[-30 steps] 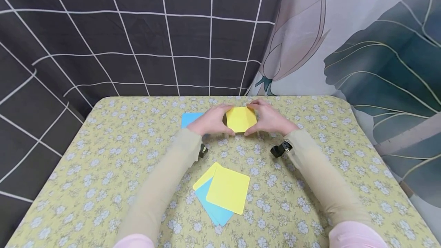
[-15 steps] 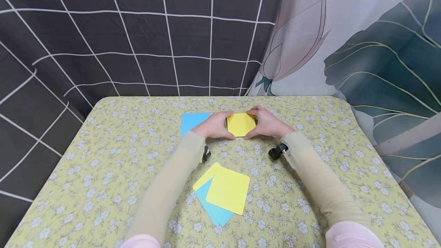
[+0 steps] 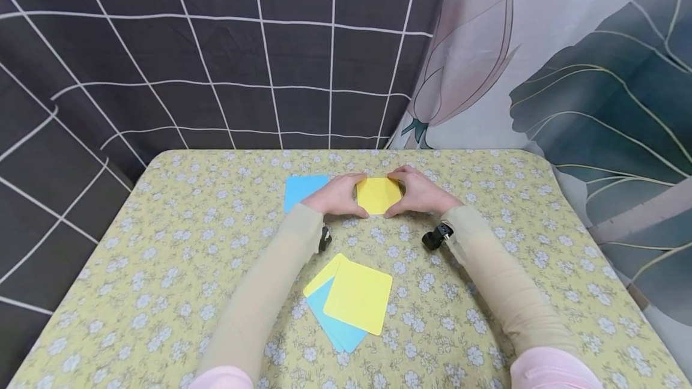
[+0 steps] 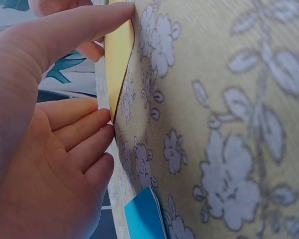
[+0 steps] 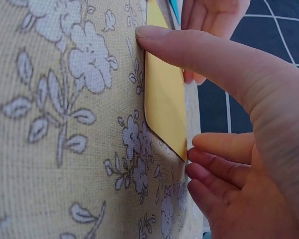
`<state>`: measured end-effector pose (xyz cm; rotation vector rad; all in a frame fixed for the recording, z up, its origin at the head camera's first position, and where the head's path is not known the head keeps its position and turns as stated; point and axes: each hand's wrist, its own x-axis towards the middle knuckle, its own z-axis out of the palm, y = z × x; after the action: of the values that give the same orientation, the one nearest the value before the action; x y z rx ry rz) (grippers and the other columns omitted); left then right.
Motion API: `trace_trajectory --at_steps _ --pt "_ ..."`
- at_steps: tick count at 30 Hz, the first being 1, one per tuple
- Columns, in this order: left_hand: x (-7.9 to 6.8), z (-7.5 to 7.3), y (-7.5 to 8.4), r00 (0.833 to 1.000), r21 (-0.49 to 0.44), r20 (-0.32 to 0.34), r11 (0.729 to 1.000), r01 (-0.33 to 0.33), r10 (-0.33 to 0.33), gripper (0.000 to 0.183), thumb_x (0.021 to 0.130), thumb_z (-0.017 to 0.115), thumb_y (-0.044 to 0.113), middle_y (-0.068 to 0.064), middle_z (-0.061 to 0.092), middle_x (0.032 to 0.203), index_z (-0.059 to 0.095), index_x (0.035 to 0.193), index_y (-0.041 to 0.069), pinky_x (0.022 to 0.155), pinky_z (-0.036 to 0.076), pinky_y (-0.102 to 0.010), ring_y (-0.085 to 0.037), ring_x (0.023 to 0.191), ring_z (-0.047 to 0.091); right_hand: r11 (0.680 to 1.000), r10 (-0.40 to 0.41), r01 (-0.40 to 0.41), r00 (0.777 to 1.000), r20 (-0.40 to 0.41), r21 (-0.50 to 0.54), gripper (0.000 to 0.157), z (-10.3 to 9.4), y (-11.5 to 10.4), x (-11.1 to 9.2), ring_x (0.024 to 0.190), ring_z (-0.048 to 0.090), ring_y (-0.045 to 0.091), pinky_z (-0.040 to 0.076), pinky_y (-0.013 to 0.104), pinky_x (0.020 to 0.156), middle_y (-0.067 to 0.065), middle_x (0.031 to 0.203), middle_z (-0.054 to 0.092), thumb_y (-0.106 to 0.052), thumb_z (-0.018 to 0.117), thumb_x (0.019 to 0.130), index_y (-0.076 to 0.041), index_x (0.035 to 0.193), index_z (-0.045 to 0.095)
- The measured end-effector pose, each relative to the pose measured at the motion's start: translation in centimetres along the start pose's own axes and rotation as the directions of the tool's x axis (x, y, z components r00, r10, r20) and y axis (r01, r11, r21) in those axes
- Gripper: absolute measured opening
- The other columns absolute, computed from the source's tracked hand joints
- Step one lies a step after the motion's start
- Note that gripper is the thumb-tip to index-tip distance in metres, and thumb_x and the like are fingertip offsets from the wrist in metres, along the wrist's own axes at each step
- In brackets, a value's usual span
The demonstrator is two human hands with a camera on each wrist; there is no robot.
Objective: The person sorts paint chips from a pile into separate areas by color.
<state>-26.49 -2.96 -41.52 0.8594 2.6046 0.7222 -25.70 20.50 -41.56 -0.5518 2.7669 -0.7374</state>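
At the far side of the table, a yellow square card (image 3: 378, 196) lies at the cloth between both hands. My left hand (image 3: 339, 196) holds its left corners, thumb at the near one and fingertips at the far one. Opposite, my right hand (image 3: 421, 192) grips the right corners the same way. The right wrist view has the card (image 5: 164, 94) low on the cloth, its corners bent up slightly. Left of the left hand lies a blue card (image 3: 304, 189), partly hidden by that hand; the left wrist view shows its corner (image 4: 145, 219) too.
Nearer the front, a fanned pile lies on the flowered tablecloth (image 3: 178, 293): a yellow card (image 3: 359, 296) on top, blue cards (image 3: 330, 320) and another yellow card (image 3: 323, 275) under it. A dark gridded curtain (image 3: 216, 53) hangs behind the table.
Both hands have come slightly toward the front and down with the yellow card, which now lies at the cloth. More of the blue card shows. Over the last half second little has moved.
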Motion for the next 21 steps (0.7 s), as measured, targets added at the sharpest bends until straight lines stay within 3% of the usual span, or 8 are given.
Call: trace_trajectory --at_steps 12,21 --pt "-0.5 -0.1 0.0 0.998 -0.046 -0.060 0.999 0.018 -0.020 0.104 0.074 0.090 0.038 -0.011 0.038 0.160 0.037 0.157 0.004 0.116 0.035 -0.041 -0.028 0.142 0.040 1.000 -0.007 0.007 0.999 -0.038 0.005 0.111 -0.3 -0.6 -0.6 0.131 0.045 0.037 0.038 0.052 0.112 0.021 0.146 0.044 -0.040 0.097 0.062 0.005 0.149 0.045" --pt "-1.8 -0.7 -0.2 0.994 -0.006 -0.106 1.000 -0.013 0.012 0.098 0.081 0.083 0.046 -0.009 0.036 0.161 0.037 0.157 0.005 0.120 0.027 -0.037 -0.025 0.148 0.031 0.999 0.005 -0.007 0.998 -0.065 -0.031 0.112 -0.7 -1.0 -1.3 0.137 0.041 0.039 0.037 0.056 0.112 0.022 0.152 0.040 -0.043 0.096 0.063 0.003 0.151 0.044"
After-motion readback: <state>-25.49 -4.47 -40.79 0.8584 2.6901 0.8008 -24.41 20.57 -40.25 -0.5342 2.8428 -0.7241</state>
